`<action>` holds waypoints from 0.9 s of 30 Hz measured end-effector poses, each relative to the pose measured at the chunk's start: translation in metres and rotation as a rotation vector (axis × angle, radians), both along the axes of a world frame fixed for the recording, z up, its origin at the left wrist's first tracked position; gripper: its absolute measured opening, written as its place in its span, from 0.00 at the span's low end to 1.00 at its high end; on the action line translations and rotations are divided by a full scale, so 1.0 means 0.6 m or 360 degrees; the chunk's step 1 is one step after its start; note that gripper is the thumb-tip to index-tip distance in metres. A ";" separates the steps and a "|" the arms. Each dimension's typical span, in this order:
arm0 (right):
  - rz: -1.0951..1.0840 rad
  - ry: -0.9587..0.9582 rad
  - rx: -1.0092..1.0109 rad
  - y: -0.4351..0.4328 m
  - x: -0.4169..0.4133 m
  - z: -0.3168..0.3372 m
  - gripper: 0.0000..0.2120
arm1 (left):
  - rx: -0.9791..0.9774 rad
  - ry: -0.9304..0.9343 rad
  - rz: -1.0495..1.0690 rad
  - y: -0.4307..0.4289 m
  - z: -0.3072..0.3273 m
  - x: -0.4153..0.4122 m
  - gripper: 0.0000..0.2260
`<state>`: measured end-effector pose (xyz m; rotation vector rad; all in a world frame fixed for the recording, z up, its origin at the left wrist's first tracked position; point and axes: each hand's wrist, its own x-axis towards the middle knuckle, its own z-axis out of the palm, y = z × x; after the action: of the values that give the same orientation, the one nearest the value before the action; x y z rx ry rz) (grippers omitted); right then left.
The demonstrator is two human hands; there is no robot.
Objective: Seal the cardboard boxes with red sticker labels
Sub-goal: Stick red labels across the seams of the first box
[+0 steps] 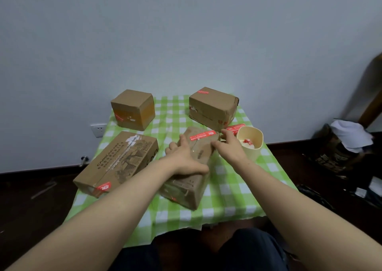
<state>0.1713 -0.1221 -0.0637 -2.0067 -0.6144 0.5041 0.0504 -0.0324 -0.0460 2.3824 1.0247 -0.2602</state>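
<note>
Evidently the step in hand is pressing down the red sticker label (202,135) that lies across the far end of the worn brown cardboard box (186,188) in the middle of the surface. The left hand (184,159) lies flat on the box top, fingers straight and thumb spread, holding the box steady just short of the label. The right hand (229,144) is at the box's far right corner, beside the label's right end. Its fingers look bent there, but I cannot tell whether they pinch the label end or only press it.

To do this well, I would keep the left palm's weight on the box and rub the label from its middle outward, then fold the free end over the edge so it bridges the flap seam.

The cream plastic cup (259,138) stands just beside the right wrist, with a roll of stickers (247,142) inside, and an outward sweep could tip it. A loose red label strip (235,127) lies behind it.

On the green-and-white checked cloth (227,188) a long printed cardboard box (117,163) sits near the left forearm. A cube-shaped cardboard box (133,109) and a wide cardboard box (213,107) stand farther back, out of the way.
</note>
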 end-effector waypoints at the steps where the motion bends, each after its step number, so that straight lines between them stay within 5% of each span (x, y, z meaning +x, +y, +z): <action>1: -0.0002 -0.0013 0.0006 -0.011 -0.001 0.002 0.26 | 0.0008 0.0013 -0.0064 -0.002 0.002 -0.005 0.58; 11: 0.0026 0.0026 -0.0088 -0.089 -0.017 -0.011 0.11 | 0.0102 0.0196 -0.0470 -0.014 0.011 -0.029 0.56; 17: 0.0008 -0.0067 -0.0061 -0.098 0.003 -0.015 0.06 | 0.0258 -0.0065 -0.0390 -0.031 -0.006 0.009 0.49; 27: 0.0116 -0.0065 -0.0148 -0.089 0.028 0.006 0.11 | 0.0344 -0.0159 -0.0440 -0.022 -0.021 0.026 0.42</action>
<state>0.1881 -0.1753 -0.0604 -2.0927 -0.7023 0.5455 0.0659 -0.0458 -0.0586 2.7042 0.7066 -0.1322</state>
